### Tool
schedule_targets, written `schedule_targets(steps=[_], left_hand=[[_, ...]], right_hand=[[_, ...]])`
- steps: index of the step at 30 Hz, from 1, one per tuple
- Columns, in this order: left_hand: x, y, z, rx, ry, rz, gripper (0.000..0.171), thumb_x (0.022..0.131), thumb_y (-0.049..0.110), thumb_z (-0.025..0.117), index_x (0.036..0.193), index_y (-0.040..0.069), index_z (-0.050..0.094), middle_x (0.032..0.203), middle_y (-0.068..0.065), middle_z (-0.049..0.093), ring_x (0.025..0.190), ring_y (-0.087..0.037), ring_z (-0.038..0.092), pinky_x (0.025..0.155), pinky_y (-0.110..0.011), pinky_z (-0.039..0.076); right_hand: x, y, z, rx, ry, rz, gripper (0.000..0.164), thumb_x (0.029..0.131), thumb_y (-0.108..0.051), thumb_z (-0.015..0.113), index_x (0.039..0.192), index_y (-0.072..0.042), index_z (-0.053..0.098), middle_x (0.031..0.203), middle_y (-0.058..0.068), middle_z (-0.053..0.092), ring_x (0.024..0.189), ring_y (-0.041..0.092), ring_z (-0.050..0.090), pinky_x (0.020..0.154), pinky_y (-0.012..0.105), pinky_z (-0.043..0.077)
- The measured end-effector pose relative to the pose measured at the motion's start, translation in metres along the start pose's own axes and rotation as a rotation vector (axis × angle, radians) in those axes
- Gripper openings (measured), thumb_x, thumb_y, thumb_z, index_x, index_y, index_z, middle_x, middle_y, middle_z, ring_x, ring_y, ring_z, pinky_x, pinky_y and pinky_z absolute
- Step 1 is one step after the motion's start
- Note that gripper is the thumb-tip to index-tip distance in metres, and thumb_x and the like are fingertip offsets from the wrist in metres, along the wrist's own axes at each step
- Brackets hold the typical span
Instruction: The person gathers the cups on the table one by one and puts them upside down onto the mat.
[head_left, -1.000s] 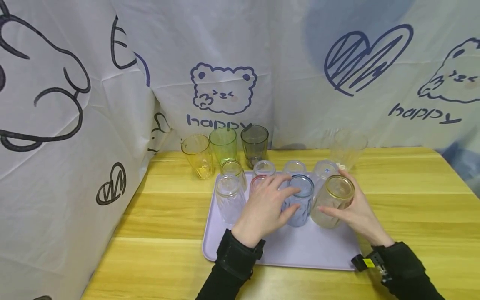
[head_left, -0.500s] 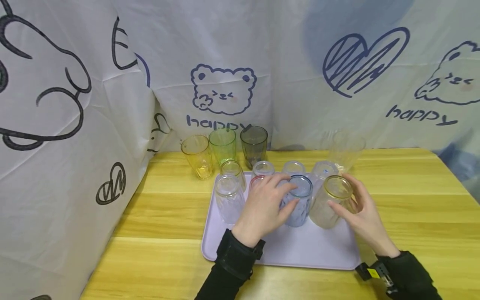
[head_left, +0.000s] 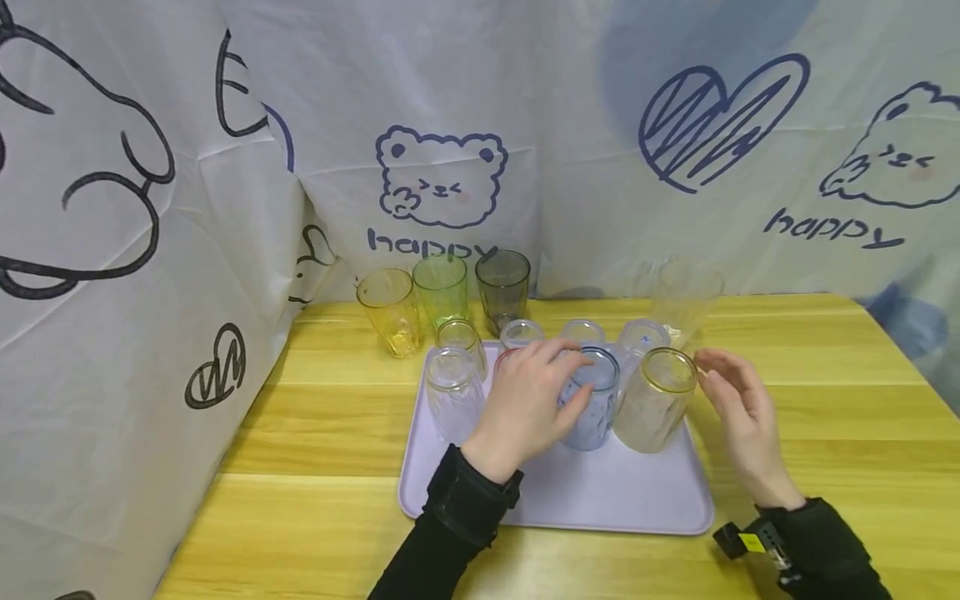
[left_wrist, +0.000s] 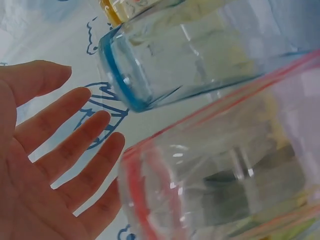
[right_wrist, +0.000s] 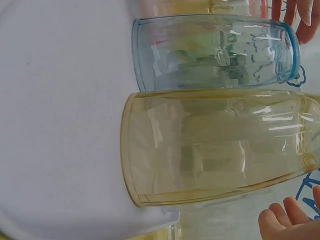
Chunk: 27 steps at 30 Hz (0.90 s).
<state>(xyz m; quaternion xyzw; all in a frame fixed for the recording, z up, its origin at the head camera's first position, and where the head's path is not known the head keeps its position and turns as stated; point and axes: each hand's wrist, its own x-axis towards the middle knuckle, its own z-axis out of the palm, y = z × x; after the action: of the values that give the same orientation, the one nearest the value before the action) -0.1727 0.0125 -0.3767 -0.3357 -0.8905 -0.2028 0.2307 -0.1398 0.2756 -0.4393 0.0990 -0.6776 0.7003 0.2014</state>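
Observation:
A lilac tray [head_left: 600,504] carries two rows of upturned glasses. In the front row, from the left, stand a clear glass [head_left: 452,404], a red-tinted glass [left_wrist: 225,185] largely covered by my left hand in the head view, a blue glass [head_left: 588,421] and an amber glass [head_left: 648,417]. My left hand [head_left: 521,408] hovers over the red-tinted and blue glasses, its fingers loosely spread and holding nothing. To the right of the amber glass is my right hand [head_left: 750,429], fingers relaxed; in the right wrist view a gap separates them from that glass.
Behind the tray, a yellow glass [head_left: 390,312], a green glass [head_left: 441,292] and a grey glass [head_left: 503,292] stand upright on the wooden table [head_left: 300,450]. A clear tumbler [head_left: 684,300] stands at the back right. A printed cloth [head_left: 585,167] hangs behind.
My right hand has let go of the amber glass and moved right, away from it. The amber glass stays on the tray. My left hand has hardly moved.

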Motion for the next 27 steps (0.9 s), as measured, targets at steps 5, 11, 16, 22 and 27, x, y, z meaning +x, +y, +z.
schedule_targets(steps=[5, 11, 16, 22, 27], left_hand=[[0.010, -0.001, -0.011, 0.029, -0.059, 0.014, 0.026, 0.093, 0.029, 0.070, 0.117, 0.020, 0.071, 0.125, 0.001, 0.070, 0.112, -0.020, 0.067, 0.092, -0.036, 0.058], [0.025, 0.002, -0.026, 0.082, -0.113, 0.036, 0.030, 0.094, 0.031, 0.068, 0.123, 0.020, 0.069, 0.127, 0.000, 0.067, 0.116, -0.021, 0.064, 0.095, -0.039, 0.056], [0.046, 0.007, -0.033, 0.176, -0.181, 0.054, 0.034, 0.096, 0.036, 0.065, 0.126, 0.020, 0.067, 0.129, 0.001, 0.065, 0.120, -0.021, 0.063, 0.099, -0.037, 0.055], [0.073, 0.012, -0.033, 0.218, -0.272, 0.056, 0.038, 0.098, 0.039, 0.061, 0.132, 0.021, 0.063, 0.134, 0.001, 0.063, 0.124, -0.021, 0.061, 0.104, -0.037, 0.052], [0.090, 0.010, -0.028, 0.243, -0.343, 0.034, 0.041, 0.099, 0.040, 0.060, 0.135, 0.021, 0.061, 0.135, 0.002, 0.063, 0.125, -0.022, 0.060, 0.104, -0.038, 0.052]], right_hand=[[0.008, -0.003, -0.002, 0.052, 0.050, 0.029, 0.030, 0.107, -0.009, 0.043, 0.133, 0.003, 0.049, 0.124, 0.001, 0.060, 0.122, 0.006, 0.057, 0.105, 0.012, 0.046], [0.021, -0.003, -0.006, 0.116, 0.105, 0.043, 0.025, 0.105, -0.006, 0.047, 0.129, -0.002, 0.052, 0.120, 0.001, 0.061, 0.118, 0.008, 0.059, 0.104, 0.013, 0.047], [0.039, -0.004, -0.010, 0.045, 0.152, 0.066, 0.027, 0.103, -0.005, 0.050, 0.130, -0.009, 0.052, 0.119, -0.001, 0.060, 0.116, 0.007, 0.058, 0.100, 0.011, 0.046], [0.067, 0.000, -0.018, -0.168, 0.199, 0.119, 0.037, 0.100, -0.006, 0.056, 0.135, -0.014, 0.048, 0.118, -0.010, 0.055, 0.117, 0.003, 0.053, 0.096, 0.007, 0.043], [0.086, 0.008, -0.024, -0.399, 0.147, 0.183, 0.059, 0.099, -0.017, 0.059, 0.151, -0.012, 0.032, 0.133, -0.006, 0.046, 0.134, 0.017, 0.045, 0.115, 0.021, 0.040]])
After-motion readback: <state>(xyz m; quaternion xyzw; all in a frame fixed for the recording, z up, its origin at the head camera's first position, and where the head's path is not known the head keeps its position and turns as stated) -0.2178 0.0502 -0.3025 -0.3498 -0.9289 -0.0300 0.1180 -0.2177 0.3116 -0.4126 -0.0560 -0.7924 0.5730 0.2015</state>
